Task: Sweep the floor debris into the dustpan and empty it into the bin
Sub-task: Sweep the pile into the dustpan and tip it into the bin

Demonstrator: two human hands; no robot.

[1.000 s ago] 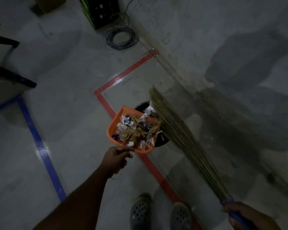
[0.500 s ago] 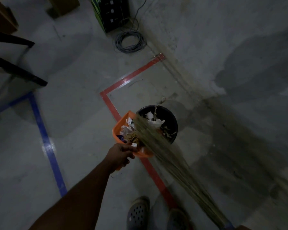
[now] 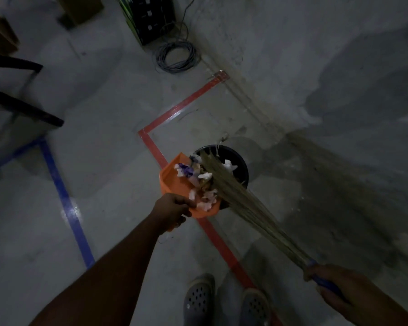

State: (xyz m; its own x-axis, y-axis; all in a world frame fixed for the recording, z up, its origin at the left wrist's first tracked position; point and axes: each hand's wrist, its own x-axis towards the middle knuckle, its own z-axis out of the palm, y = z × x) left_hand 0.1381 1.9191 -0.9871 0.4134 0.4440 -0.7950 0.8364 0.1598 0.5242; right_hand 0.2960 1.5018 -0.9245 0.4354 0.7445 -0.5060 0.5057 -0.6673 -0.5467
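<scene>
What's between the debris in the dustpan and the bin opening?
Nothing visible blocks it. The dustpan is tipped at the bin rim, held by the left hand. The broom, held by the right hand, lies across the debris and over the bin mouth, apparently pushing it in.

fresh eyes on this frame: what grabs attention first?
The orange dustpan at centre, full of crumpled litter, gripped by the left hand and held at the rim of the black bin. Next, the straw broom running diagonally from the right hand at lower right, its bristles lying over the litter at the bin's mouth. Red tape and blue tape mark the grey floor.
</scene>
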